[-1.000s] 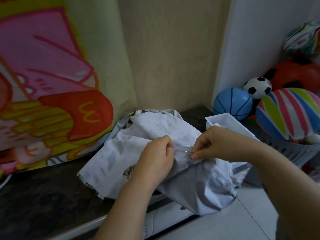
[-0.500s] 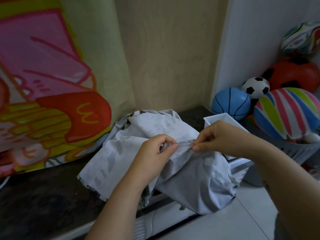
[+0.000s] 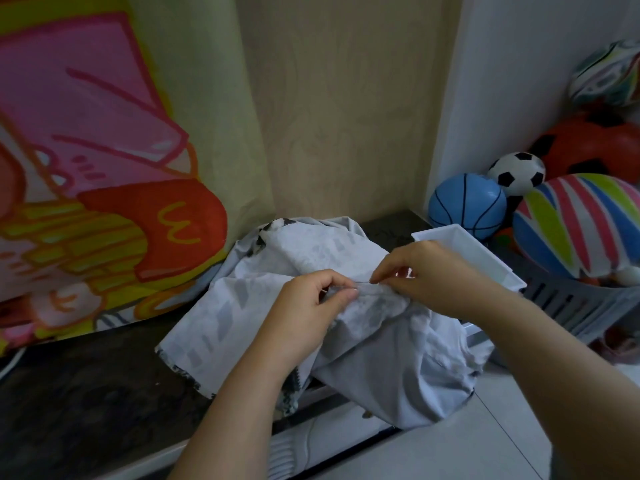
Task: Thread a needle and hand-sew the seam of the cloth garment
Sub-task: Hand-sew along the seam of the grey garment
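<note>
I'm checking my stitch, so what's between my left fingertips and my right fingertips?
In the head view, a thin silver metal needle spans the short gap between left hand and right hand, just above the bunched pale grey cloth garment.

Open dark desk (image 3: 86,393) stretches left and in front of the heaped cloth garment (image 3: 225,317), bounded behind by a leaning cartoon poster (image 3: 104,168). On the right a white tray (image 3: 485,251) sits just beside the cloth, and a grey basket (image 3: 571,299) of balls (image 3: 581,223) crowds in beyond it.
</note>
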A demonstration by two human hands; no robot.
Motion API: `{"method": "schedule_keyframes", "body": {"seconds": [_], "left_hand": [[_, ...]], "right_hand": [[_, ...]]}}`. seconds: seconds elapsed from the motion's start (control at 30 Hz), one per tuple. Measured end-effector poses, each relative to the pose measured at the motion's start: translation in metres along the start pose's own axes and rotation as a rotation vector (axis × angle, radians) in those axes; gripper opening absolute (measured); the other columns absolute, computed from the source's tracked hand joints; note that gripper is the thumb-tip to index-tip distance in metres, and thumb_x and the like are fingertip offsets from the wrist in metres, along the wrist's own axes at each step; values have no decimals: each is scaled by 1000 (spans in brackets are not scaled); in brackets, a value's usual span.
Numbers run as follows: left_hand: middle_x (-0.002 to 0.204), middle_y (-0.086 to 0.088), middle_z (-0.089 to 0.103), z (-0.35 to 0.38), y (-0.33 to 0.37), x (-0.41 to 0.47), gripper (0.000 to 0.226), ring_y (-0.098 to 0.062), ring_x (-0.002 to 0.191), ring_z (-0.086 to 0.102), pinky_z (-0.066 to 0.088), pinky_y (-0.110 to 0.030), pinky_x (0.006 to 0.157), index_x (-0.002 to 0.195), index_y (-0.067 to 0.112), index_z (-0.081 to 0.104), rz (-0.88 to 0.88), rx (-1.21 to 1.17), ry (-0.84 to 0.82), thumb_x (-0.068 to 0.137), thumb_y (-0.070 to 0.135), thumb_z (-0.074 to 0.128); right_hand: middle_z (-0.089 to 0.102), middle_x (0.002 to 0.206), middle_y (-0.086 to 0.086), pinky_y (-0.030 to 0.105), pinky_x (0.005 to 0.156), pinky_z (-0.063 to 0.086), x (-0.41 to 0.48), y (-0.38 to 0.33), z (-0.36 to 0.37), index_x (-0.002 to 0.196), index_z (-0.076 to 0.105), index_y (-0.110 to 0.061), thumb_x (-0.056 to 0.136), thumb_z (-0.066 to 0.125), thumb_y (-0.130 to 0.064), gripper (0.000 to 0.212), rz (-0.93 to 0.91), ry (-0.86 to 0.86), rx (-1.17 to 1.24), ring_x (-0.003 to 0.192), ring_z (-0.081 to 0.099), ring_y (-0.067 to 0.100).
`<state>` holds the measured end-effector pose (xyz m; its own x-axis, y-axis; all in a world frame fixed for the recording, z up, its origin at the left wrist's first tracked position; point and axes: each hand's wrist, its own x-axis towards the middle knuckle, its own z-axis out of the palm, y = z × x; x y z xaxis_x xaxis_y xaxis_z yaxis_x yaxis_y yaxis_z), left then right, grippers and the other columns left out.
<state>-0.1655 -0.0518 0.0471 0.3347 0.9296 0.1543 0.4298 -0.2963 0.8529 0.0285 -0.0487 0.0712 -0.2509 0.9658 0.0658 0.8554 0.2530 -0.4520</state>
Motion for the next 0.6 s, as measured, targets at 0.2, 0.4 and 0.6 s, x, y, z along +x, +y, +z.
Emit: {"method": "schedule_keyframes", "body": {"seconds": [0.2,0.4,0.6], "left_hand": [[65,23,62,0,-3,1,14,9,62,54,40,-5,60,79,34,66,-22,-10,6,90,25,65],[70,16,63,0,-2,1,13,7,65,55,42,-5,61,79,34,66,-36,-14,14,90,26,64],[68,11,61,0,-2,0,9,5,59,52,43,-11,60,83,29,68,-32,-17,8,90,25,64]], "right_hand": [[69,98,-14,28,83,51,-2,-3,-2,92,71,-35,90,58,-16,23,32,-8,-23,87,58,3],[69,100,-15,32,86,52,-1,-3,-3,94,71,-36,90,58,-17,22,51,-26,-38,88,59,3],[67,104,-14,24,86,50,-2,-6,-2,98,70,-33,91,58,-14,24,38,-44,-37,90,57,3]]}}
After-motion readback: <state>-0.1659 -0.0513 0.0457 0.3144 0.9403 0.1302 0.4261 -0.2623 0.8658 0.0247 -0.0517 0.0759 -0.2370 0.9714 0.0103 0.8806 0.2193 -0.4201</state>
